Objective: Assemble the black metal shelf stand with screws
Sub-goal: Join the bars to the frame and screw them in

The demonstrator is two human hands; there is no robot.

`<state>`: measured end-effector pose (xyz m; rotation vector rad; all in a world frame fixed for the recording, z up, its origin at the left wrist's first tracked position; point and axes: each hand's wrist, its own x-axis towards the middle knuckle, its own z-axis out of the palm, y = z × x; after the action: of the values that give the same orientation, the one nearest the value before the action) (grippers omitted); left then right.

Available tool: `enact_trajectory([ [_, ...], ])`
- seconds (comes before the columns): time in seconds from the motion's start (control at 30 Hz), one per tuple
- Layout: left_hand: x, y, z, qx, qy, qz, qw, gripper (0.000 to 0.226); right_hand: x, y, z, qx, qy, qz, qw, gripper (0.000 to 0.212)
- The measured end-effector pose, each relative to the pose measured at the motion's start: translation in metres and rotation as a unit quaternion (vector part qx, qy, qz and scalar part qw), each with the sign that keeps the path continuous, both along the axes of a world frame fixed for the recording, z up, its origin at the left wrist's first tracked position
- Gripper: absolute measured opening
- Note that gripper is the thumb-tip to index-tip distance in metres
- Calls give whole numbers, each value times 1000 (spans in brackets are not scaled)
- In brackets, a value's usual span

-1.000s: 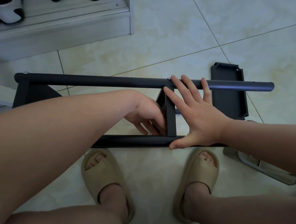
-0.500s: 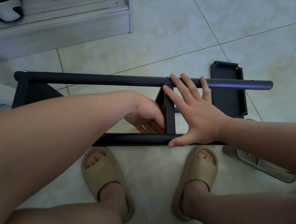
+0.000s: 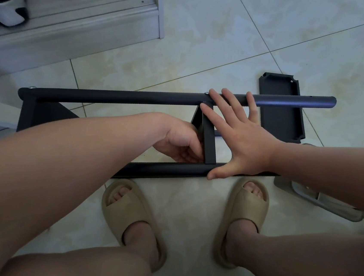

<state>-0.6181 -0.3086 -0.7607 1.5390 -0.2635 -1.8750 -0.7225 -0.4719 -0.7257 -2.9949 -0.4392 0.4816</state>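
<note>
Pressing right hand (image 3: 242, 140) flat, fingers spread, on frame (image 3: 127, 98). Curling left hand (image 3: 177, 144) behind crossbar (image 3: 209, 139), hiding its grip. Lying beyond: tray (image 3: 284, 124).

The pale tiled floor (image 3: 211, 44) carries the black shelf frame (image 3: 104, 96), 1 flat black panel (image 3: 283, 113), a silvery metal object (image 3: 313, 200), 2 beige slippers (image 3: 128, 213) and a white cabinet (image 3: 65, 37).

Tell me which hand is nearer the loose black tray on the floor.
Right. The right hand lies spread across the frame's two tubes, just left of the black tray. The left hand sits farther left, beyond the crossbar.
</note>
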Motion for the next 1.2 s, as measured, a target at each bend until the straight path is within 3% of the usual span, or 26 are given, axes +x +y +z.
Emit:
enact_trajectory([
  [0.4,-9,9,-5,-33,7,45,998,35,0,0,0,1,0,1,1000,137],
  [0.53,1,10,-4,-17,-4,-1,1000,19,0,0,-1,2,1,2,1000,137],
  [0.7,11,0,-1,34,-96,-82,991,4,0,-1,-1,0,0,2,1000,136],
  [1.2,13,-3,-2,27,-53,-81,995,16,1,-1,0,1,2,2,1000,137],
])
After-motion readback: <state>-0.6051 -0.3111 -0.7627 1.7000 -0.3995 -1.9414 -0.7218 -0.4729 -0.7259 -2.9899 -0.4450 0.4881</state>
